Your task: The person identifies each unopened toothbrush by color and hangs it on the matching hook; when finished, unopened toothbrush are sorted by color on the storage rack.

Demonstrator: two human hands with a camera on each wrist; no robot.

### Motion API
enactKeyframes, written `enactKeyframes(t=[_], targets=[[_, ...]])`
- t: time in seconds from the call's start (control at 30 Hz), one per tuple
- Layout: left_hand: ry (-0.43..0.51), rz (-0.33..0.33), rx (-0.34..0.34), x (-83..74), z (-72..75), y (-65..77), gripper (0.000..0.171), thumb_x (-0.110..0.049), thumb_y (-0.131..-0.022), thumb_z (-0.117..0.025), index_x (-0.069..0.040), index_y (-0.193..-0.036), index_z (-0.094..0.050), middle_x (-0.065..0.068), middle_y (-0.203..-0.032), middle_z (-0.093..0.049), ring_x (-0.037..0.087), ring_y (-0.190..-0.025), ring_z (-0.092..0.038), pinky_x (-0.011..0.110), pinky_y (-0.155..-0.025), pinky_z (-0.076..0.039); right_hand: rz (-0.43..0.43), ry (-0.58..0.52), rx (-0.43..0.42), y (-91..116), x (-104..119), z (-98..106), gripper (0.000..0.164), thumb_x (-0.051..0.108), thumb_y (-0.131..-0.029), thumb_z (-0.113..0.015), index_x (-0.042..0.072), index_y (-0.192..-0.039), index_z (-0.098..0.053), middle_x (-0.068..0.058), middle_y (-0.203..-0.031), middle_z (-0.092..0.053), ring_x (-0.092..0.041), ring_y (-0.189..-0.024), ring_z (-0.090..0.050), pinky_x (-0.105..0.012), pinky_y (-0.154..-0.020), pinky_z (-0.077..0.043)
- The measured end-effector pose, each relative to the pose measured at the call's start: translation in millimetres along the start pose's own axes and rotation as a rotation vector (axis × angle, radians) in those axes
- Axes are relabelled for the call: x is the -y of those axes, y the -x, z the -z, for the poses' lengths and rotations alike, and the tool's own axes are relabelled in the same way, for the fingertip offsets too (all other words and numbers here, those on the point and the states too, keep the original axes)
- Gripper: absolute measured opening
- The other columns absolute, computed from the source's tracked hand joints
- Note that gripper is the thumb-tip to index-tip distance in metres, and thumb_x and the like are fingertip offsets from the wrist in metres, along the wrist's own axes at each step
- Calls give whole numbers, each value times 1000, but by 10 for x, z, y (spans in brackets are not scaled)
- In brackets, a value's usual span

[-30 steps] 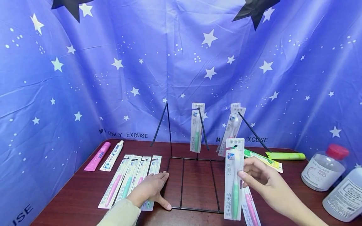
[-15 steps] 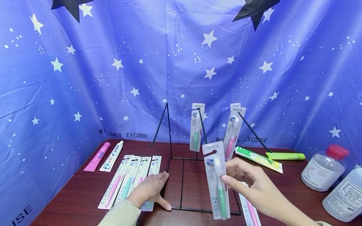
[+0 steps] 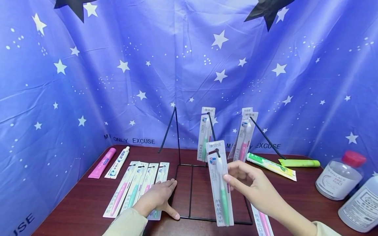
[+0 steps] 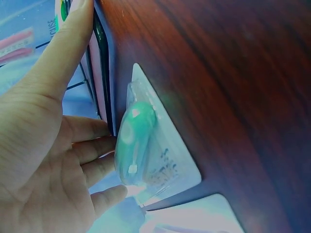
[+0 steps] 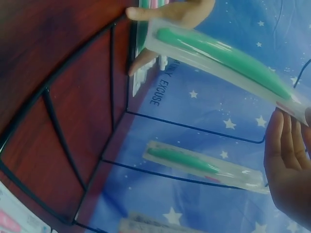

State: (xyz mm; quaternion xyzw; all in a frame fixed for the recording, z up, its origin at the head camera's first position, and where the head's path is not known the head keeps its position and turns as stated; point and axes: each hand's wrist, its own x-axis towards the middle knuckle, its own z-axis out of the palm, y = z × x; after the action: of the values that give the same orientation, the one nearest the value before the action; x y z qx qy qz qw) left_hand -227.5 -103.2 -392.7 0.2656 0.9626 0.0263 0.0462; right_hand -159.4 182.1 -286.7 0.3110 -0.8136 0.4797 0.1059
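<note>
Pinching a green toothbrush pack (image 3: pixel 220 196) by its right edge: right hand (image 3: pixel 254 186), thumb on the front side. Pack is near upright, slightly tilted, above the base of a black wire rack (image 3: pixel 191 190). Middle prong (image 3: pixel 212 127) tip lines up with its hang slot; can't tell if it's through. Left hand (image 3: pixel 157 196) rests at the rack's left side, thumb at the front corner, fingers fairly straight and spread wide from the thumb, gripping nothing. Pink pack (image 3: pixel 262 223) lies partly under the right forearm. Left of the rack: row of four packs (image 3: pixel 135 188), flat on the dark red table (image 3: pixel 76 200). Far right: white-labelled bottle (image 3: pixel 361 208), then red-capped bottle (image 3: pixel 338 180) just beyond. Further back: green-and-white tube (image 3: pixel 270 165) and lime tube (image 3: pixel 299 163) right, pink tube (image 3: pixel 101 164) and white tube (image 3: pixel 118 164) left. One green-handled pack (image 3: pixel 203 141) hangs on the middle prong; pink-handled packs (image 3: pixel 244 139) hang on the right prong (image 3: pixel 267 139). Behind: blue star curtain (image 3: pixel 177 65).
</note>
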Motion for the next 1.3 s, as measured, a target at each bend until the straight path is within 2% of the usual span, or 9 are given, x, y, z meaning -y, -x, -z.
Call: enactKeyframes(t=[0.17, 0.33, 0.6, 0.83, 1.0, 1.2, 1.3], targets=[[-5, 1, 1, 6, 2, -2, 119, -70, -48, -70, 3, -135, -37, 18, -138, -38, 27, -128, -35, 46, -102, -30, -73, -73, -52, -146, -83, -62, 11, 18, -91, -55, 13, -101, -59, -3, -80, -63, -19, -68, -62, -32, -62, -51], [-5, 5, 2, -5, 13, 4, 118, -69, -48, -71, 3, -135, -37, 17, -139, -38, 27, -128, -35, 46, -102, -30, -161, -112, -110, -355, -189, -107, 19, 26, -89, -58, 9, -98, -60, -7, -83, -64, -21, -71, -64, -35, -69, -53], [-6, 11, 0, -34, 40, 6, 117, -69, -49, -71, 3, -135, -38, 16, -139, -38, 26, -128, -34, 45, -102, -30, -171, -197, -155, -651, -362, -116, 26, 23, -89, -59, 0, -99, -60, -14, -87, -64, -20, -79, -63, -39, -70, -53], [-15, 14, 6, -18, 27, 2, 118, -70, -49, -70, 2, -136, -37, 16, -139, -38, 25, -129, -34, 45, -102, -30, -197, -158, -186, -857, -464, -95, 29, 27, -88, -59, 1, -100, -62, -14, -84, -64, -20, -71, -61, -39, -70, -53], [-25, 16, 5, -14, 24, 4, 118, -70, -48, -70, 2, -136, -38, 15, -139, -38, 25, -128, -34, 45, -102, -30, -217, -140, -216, -984, -521, -93, 29, 28, -87, -61, 1, -99, -62, -13, -79, -63, -17, -65, -59, -33, -64, -53], [-10, 15, 7, -26, 46, 9, 117, -68, -49, -72, 3, -136, -37, 16, -139, -38, 26, -128, -34, 46, -102, -30, -230, -100, -218, -1085, -559, -90, 31, 30, -88, -60, 1, -100, -63, -11, -84, -65, -17, -70, -61, -29, -59, -50], [-16, 16, 4, -31, 53, 13, 117, -68, -48, -72, 3, -135, -38, 16, -139, -39, 25, -128, -34, 46, -102, -30, -233, -83, -215, -1112, -526, -89, 31, 29, -89, -59, 1, -101, -62, -13, -86, -65, -21, -73, -62, -29, -59, -49]])
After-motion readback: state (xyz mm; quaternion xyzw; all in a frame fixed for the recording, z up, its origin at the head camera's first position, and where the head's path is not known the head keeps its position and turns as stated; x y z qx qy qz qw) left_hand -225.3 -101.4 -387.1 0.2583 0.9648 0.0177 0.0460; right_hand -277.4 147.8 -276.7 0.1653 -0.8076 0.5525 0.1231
